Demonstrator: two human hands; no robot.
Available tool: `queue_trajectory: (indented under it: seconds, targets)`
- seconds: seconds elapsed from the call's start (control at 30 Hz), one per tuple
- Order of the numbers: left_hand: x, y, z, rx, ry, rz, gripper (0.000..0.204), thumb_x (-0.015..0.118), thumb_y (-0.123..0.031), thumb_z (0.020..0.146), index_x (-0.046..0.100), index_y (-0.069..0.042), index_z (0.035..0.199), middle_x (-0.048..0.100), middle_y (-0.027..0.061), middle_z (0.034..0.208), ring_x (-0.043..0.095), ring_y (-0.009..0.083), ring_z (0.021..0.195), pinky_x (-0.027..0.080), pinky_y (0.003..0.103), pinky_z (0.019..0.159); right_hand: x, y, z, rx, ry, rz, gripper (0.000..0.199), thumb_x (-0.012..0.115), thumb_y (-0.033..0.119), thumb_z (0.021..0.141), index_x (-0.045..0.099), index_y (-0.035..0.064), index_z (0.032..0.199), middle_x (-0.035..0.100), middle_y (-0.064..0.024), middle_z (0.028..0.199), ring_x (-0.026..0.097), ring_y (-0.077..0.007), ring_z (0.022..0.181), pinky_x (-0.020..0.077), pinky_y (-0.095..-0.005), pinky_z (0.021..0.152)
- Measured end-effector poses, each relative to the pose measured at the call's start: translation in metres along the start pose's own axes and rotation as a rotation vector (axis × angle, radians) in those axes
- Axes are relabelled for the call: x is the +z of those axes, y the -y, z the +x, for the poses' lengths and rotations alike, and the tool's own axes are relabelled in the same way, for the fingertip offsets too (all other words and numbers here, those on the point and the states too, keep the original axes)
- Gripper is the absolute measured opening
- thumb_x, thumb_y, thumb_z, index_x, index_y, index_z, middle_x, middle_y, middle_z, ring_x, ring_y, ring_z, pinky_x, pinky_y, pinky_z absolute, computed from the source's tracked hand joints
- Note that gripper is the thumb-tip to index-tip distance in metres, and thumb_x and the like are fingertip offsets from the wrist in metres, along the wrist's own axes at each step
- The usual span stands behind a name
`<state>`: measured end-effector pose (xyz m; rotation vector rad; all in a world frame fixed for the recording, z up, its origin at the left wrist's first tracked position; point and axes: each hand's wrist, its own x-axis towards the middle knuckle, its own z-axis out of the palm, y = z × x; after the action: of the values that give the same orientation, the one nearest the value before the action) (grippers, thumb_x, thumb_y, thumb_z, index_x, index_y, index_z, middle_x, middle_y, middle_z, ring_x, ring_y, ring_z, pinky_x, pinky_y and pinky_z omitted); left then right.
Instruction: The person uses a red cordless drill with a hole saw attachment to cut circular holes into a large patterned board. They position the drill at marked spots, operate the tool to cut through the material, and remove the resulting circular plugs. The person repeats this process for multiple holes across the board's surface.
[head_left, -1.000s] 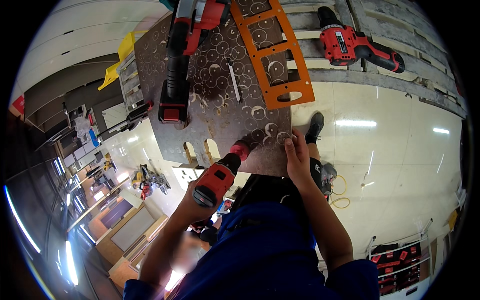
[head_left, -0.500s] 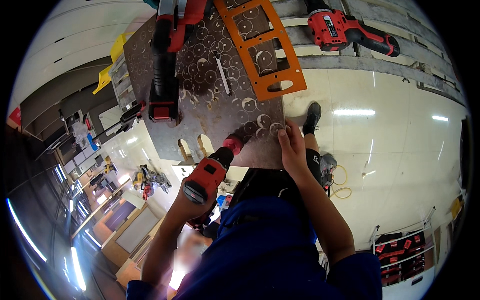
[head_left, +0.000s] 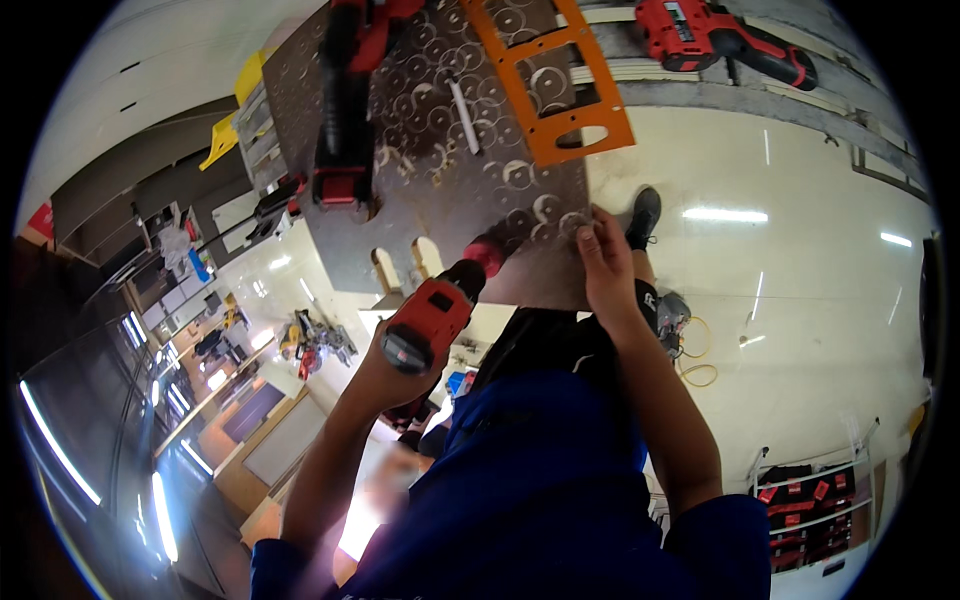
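Observation:
My left hand [head_left: 397, 378] is wrapped around the grip of a red and black cordless drill [head_left: 436, 318]. A red hole saw [head_left: 484, 257] in its chuck meets the surface of a dark brown board [head_left: 400, 232]; whether it is spinning I cannot tell. Many ring-shaped cuts cover the board, and slots open along its near edge. At the board's right edge, my right hand [head_left: 607, 265] holds on with the thumb on top and the other fingers mostly hidden. An orange template [head_left: 555, 95] with rectangular and oval cutouts lies farther up the board.
Another red and black power tool [head_left: 343, 150] rests on the board's left side, near a white strip [head_left: 464, 118]. A second drill [head_left: 715, 42] lies on grey slats at the far right. Below are a yellow hose [head_left: 697, 372] on the floor and a rack of red-black cases [head_left: 812, 505].
The whole view has shifted, so the board and tools sit higher and slightly right in the picture. Both hands keep their holds, and the hole saw stays at about the same spot on the board.

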<state>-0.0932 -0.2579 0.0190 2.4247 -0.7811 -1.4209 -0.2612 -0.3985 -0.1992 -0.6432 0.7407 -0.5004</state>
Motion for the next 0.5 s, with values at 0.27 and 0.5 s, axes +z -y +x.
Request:
queue_trajectory:
  seconds: [0.27,0.5]
  targets:
    - [-0.0033,0.0069,-0.0029,0.065,-0.004,0.034,0.029,0.066,-0.009,0.086,0.059,-0.004,0.114,0.064,0.0072,0.093,0.063,0.0168,0.082,0.052,0.032,0.074,0.0032,0.0099,-0.0002,0.034,0.006,-0.016,0.036,0.048,0.014,0.103,0.045,-0.0017,0.135,0.061,-0.0061,0.116,0.055,-0.0105,0.105,0.0412,-0.0246,0.094]
    - [-0.0014,-0.0014,-0.0013,-0.117,0.005,-0.086,0.035,0.071,-0.011,0.077,0.061,-0.001,0.109,0.068,0.0116,0.088,0.066,0.0207,0.079,0.053,0.032,0.077,0.0035,0.0077,-0.0016,0.030,-0.009,-0.036,0.035,0.048,0.015,0.103,0.046,-0.0022,0.134,0.062,-0.0065,0.114,0.055,-0.0106,0.105,0.0408,-0.0243,0.094]
